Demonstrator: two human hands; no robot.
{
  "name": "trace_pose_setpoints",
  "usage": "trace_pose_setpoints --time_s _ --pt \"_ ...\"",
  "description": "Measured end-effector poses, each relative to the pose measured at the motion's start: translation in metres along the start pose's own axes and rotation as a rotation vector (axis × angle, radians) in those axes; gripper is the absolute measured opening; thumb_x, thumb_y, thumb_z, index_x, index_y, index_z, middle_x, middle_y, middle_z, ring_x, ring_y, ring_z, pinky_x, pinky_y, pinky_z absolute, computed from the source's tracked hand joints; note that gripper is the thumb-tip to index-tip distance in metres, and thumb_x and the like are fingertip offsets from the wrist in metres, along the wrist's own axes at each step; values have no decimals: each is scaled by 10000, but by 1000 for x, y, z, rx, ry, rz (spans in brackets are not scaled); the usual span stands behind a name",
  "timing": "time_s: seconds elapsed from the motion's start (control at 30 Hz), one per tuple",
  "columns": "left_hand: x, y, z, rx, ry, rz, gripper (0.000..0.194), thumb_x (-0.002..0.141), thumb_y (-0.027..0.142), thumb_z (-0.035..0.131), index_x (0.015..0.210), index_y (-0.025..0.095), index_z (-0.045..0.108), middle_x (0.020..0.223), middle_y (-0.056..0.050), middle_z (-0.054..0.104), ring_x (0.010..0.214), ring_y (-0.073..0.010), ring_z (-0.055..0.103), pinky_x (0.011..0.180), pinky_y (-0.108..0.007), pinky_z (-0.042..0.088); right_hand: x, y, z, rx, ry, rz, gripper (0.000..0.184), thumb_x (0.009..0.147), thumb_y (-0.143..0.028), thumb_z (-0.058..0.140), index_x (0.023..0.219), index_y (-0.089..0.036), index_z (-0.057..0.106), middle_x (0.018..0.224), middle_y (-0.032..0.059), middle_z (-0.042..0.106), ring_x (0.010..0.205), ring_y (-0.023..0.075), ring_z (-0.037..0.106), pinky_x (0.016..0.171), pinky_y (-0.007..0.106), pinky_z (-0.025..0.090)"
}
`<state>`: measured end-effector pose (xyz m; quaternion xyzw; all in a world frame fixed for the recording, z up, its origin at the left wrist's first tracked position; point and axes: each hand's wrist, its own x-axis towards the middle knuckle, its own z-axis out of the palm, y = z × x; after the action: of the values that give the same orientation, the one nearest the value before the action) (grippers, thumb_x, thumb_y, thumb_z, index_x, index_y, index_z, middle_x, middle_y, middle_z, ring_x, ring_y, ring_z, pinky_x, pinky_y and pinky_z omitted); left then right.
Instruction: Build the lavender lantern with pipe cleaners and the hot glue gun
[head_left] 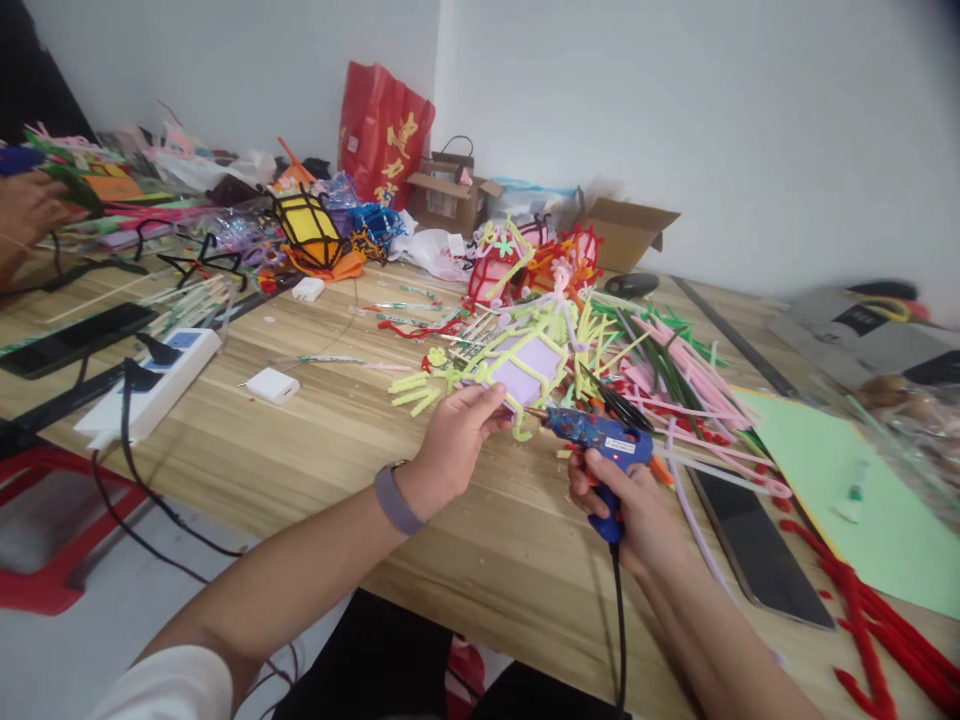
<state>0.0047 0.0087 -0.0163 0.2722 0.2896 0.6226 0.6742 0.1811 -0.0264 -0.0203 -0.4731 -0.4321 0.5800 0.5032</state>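
My left hand (466, 428) pinches the lower edge of a small lantern (529, 368), made of purple panels with a yellow-green pipe cleaner frame, and holds it tilted above the table. In my right hand (626, 495) is a blue hot glue gun (600, 432), gripped by its handle, with a small red light lit on its side. Its nozzle points left at the lantern's bottom edge, by a curled pipe cleaner end; whether they touch I cannot tell. A white glue stick (712, 465) sticks out of the gun's rear, and a black cord hangs from its handle.
A white power strip (161, 385), a white charger (272, 386) and a phone (761, 545) lie on the wooden table (337, 455). Pink pipe cleaners (686, 375), green paper (862, 490) and finished lanterns (307, 228) surround the work. At far left is another person's hand (30, 215).
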Motion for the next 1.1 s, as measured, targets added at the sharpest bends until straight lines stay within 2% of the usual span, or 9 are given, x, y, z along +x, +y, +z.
trace_pose_setpoints --time_s 0.37,0.7,1.1 --pt "0 -1 0 2 -10 10 313 585 382 835 698 130 689 700 -13 656 680 -111 587 622 -226 477 -1 4 -2 -85 8 -47 403 661 -513 768 561 -175 573 493 -21 512 409 68 382 403 215 269" --pt "0 -1 0 2 -3 10 291 608 361 824 722 128 691 712 -19 669 672 -112 598 627 -230 476 0 7 -2 -106 53 -43 445 629 -540 777 550 -173 539 474 -25 511 408 59 380 405 201 272" --pt "0 -2 0 2 -5 10 299 606 366 824 719 126 685 685 -15 653 677 -113 596 625 -222 483 -1 7 -2 -96 16 -42 455 664 -531 760 541 -180 497 460 -36 470 403 60 355 402 210 250"
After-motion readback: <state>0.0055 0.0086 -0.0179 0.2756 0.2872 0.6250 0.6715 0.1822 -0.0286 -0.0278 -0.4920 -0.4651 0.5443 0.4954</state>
